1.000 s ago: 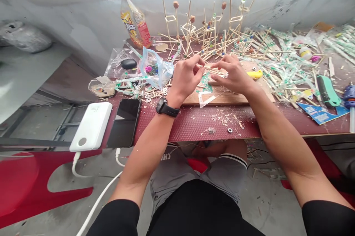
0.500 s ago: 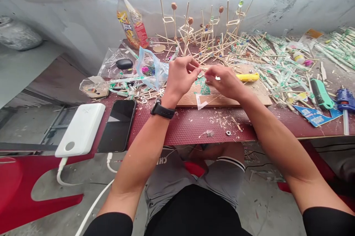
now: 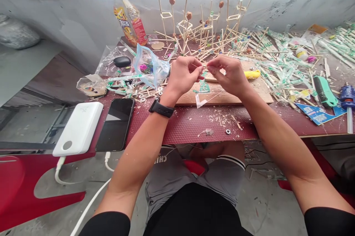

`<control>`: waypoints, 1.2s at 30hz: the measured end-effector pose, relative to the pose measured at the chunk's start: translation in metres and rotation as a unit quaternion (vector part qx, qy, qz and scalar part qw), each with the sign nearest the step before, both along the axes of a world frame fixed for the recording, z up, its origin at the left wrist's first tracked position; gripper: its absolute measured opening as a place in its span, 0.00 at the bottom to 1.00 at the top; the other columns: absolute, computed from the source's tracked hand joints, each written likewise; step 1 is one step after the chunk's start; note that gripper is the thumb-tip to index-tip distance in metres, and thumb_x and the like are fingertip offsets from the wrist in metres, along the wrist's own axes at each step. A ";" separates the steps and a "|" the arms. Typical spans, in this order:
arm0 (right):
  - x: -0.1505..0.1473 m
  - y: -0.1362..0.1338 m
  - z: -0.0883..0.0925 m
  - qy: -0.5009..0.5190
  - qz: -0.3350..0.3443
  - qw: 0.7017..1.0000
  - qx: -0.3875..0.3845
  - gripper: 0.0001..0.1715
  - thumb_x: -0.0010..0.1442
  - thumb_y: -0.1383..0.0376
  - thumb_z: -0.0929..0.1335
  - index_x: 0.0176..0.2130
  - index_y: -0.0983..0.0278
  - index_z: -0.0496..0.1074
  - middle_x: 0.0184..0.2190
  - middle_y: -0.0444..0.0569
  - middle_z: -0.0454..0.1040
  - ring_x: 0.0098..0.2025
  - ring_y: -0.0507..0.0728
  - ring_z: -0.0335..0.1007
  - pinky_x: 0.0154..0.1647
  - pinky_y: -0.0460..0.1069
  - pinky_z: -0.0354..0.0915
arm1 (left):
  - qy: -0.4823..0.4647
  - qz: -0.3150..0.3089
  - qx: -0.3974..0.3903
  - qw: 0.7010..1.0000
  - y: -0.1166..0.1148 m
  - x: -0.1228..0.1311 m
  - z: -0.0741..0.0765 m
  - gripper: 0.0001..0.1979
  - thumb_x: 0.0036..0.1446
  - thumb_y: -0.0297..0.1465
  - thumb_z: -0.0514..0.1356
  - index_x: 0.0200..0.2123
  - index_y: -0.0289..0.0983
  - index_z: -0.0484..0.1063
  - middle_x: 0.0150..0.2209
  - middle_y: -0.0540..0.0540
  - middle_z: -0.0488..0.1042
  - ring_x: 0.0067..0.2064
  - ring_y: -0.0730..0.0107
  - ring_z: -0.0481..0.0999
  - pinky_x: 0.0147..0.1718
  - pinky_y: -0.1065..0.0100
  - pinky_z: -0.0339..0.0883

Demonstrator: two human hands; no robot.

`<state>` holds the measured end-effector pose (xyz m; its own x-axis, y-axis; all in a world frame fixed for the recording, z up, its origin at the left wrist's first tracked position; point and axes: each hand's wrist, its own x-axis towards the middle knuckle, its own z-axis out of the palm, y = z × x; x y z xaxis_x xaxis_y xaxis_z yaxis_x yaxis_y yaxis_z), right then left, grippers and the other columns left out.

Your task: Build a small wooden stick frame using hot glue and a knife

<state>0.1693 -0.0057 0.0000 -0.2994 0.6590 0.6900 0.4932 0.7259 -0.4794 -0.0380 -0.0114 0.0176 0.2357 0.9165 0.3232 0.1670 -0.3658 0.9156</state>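
My left hand point(image 3: 185, 75), with a black watch at its wrist, is closed in a pinch above the wooden board point(image 3: 183, 98). Facing it, my right hand point(image 3: 229, 75) pinches too, its fingertips almost meeting the left ones. Between them shows a short, thin wooden stick point(image 3: 205, 67), mostly covered by the fingers. Below lies a green-printed clear plastic scrap point(image 3: 204, 87), and a white paper piece point(image 3: 199, 101) rests at the board's front edge. A yellow-handled tool point(image 3: 252, 74) lies on the board beyond my right wrist, partly hidden.
Behind the board stand stick structures point(image 3: 206, 32) with clay balls and beads. A bottle point(image 3: 127, 17), plastic bag point(image 3: 151, 66), phone point(image 3: 115, 125) and power bank point(image 3: 79, 128) are on the left. Right are wrapped sticks point(image 3: 277, 69), a green cutter point(image 3: 325, 91) and a blue glue gun point(image 3: 348, 99).
My right hand has risen a little and turned, its fingers now more upright. The left hand stays nearly in place, and the view has shifted slightly.
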 end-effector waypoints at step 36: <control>0.045 0.037 -0.010 0.124 -0.167 0.978 -0.015 0.34 0.76 0.31 0.64 0.49 0.56 0.74 0.43 0.55 0.80 0.42 0.61 0.65 0.46 0.61 0.64 | -0.038 0.016 -0.110 0.993 -0.004 -0.002 0.010 0.12 0.68 0.20 0.66 0.31 0.37 0.76 0.32 0.47 0.84 0.26 0.77 0.83 0.20 0.75 0.65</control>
<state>0.2140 0.0314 -0.0097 0.1091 0.7129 0.6928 0.5661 0.5283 -0.6328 -0.0403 -0.0155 0.0278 0.1879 0.9735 0.1300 0.1034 -0.1513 0.9831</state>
